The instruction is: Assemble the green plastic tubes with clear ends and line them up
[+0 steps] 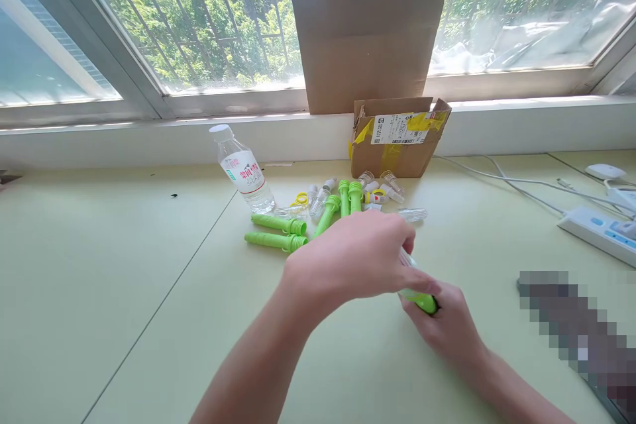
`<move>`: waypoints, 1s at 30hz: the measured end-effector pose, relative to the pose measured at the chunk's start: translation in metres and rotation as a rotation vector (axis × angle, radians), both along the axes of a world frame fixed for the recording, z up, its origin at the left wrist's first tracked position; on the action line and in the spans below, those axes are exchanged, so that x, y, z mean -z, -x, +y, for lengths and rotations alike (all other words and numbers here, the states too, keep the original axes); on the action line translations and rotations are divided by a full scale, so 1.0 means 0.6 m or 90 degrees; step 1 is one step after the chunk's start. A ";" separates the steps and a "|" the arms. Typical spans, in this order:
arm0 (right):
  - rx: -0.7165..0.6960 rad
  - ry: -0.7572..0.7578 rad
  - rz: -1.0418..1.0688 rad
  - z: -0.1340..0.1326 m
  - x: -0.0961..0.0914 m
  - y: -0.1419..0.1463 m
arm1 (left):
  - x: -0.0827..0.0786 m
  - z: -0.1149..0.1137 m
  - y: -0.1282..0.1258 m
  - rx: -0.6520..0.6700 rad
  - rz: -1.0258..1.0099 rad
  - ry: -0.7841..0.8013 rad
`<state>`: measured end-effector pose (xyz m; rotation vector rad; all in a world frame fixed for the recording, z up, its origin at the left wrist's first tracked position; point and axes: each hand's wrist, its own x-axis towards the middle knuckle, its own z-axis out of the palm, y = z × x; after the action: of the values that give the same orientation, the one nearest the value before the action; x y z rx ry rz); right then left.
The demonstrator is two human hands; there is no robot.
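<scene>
My left hand [355,255] is closed around a clear ribbed plastic cap [407,260], palm down, its fingers mostly hidden. Just below it, my right hand [447,321] grips a green plastic tube [426,303], of which only the rounded end shows. The two pieces are held in line, but my fingers cover where they meet. Beyond my left hand lie several more green tubes with threaded necks [281,224]. Clear ribbed caps [391,181] and small white-and-clear parts [392,193] are scattered behind them, with a yellow ring-shaped piece [300,199] among them.
A water bottle [246,175] with a white cap leans at the back left. An open cardboard box [392,152] stands against the sill. At right are a power strip [596,228] with white cables and a pixelated dark object [571,324]. A seam crosses the pale table [124,265].
</scene>
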<state>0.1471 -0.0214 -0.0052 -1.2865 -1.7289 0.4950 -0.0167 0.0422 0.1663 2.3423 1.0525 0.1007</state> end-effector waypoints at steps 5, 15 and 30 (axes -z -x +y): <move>-0.009 0.033 0.022 -0.004 -0.002 0.001 | 0.002 0.003 0.002 -0.035 -0.032 -0.004; 0.027 0.033 0.105 -0.012 0.006 0.008 | 0.001 0.006 0.013 -0.102 -0.004 -0.029; -0.005 0.017 0.045 -0.006 -0.010 0.005 | -0.006 0.002 0.025 -0.091 0.006 -0.115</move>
<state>0.1442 -0.0249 0.0011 -1.2663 -1.6740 0.5632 -0.0318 0.0437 0.1700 2.4262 1.2628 0.2485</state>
